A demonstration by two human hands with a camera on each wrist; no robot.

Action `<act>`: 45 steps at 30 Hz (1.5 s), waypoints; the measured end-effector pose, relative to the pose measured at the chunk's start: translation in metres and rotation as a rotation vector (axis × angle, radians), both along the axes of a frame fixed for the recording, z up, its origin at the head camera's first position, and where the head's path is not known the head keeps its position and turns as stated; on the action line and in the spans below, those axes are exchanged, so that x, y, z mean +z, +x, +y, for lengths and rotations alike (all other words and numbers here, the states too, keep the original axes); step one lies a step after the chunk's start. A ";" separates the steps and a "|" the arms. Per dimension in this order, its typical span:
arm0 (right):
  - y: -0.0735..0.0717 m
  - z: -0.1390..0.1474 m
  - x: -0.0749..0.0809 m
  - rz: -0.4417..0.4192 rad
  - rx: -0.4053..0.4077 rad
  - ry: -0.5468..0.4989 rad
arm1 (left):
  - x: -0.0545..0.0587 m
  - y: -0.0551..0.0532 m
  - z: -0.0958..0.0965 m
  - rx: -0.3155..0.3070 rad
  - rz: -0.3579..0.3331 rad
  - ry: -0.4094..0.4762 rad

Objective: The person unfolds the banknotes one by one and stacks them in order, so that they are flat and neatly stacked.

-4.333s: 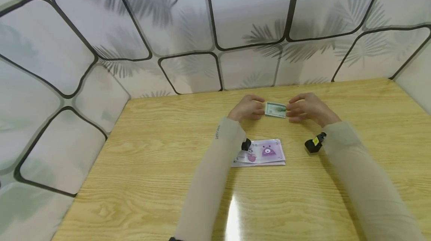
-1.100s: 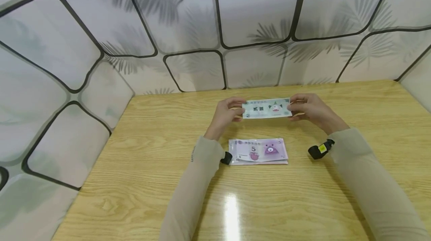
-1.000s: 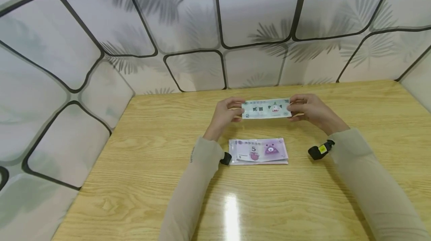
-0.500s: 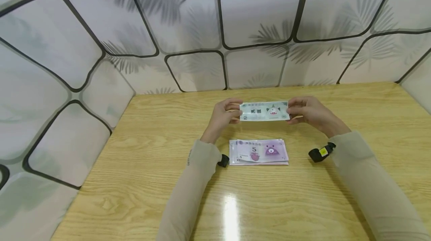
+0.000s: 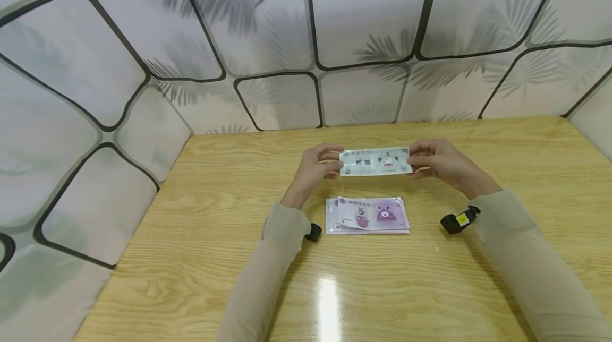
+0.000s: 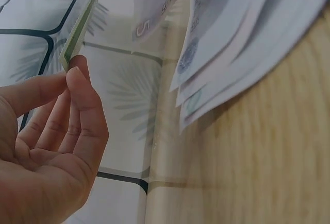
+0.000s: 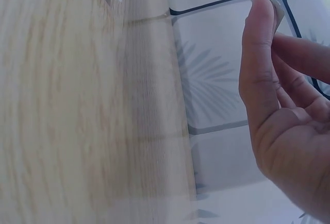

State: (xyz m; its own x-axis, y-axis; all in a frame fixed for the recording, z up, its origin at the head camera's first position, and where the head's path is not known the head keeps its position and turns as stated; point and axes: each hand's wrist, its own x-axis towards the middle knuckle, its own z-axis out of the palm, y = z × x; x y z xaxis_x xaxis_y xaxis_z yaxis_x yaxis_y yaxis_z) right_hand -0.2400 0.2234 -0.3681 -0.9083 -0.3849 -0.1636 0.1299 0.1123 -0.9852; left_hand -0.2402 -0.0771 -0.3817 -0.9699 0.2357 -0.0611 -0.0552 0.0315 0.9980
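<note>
Between my two hands a green play banknote (image 5: 375, 162) marked 2, with a small monster on it, is stretched out flat above the table. My left hand (image 5: 313, 171) pinches its left end between thumb and fingers. The right hand (image 5: 442, 165) pinches the other end the same way. In the left wrist view the note's edge (image 6: 77, 38) rises from the left fingertips; in the right wrist view its corner (image 7: 276, 10) sits at the right thumb tip. Just nearer to me lies a loose stack of purple banknotes (image 5: 368, 215), the top one marked 5.
The wooden table (image 5: 201, 236) runs back to a patterned wall (image 5: 272, 100) with leaf prints. Several notes in the stack (image 6: 227, 33) fan and lift at their edges in the left wrist view. Each wrist carries a small black camera (image 5: 457, 221).
Seconds ago the green note looked small between the hands; now it is spread at full length. Over the last second both hands have lowered it slightly, toward me and a little left.
</note>
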 end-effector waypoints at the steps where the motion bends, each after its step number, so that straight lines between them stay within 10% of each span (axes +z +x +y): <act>1: 0.000 0.000 0.000 -0.001 0.000 -0.003 | 0.000 0.001 0.000 0.000 0.001 0.000; 45: 0.026 0.004 -0.003 0.035 0.088 0.028 | 0.011 0.033 -0.015 -0.122 0.037 -0.148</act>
State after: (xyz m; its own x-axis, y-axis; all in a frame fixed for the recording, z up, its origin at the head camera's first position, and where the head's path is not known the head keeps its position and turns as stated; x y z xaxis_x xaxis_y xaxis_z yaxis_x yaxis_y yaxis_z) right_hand -0.2139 0.2274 -0.3710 -0.8768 -0.4589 -0.1438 0.0834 0.1494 -0.9853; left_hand -0.2070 -0.0923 -0.3712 -0.9369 0.3427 -0.0688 -0.0057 0.1820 0.9833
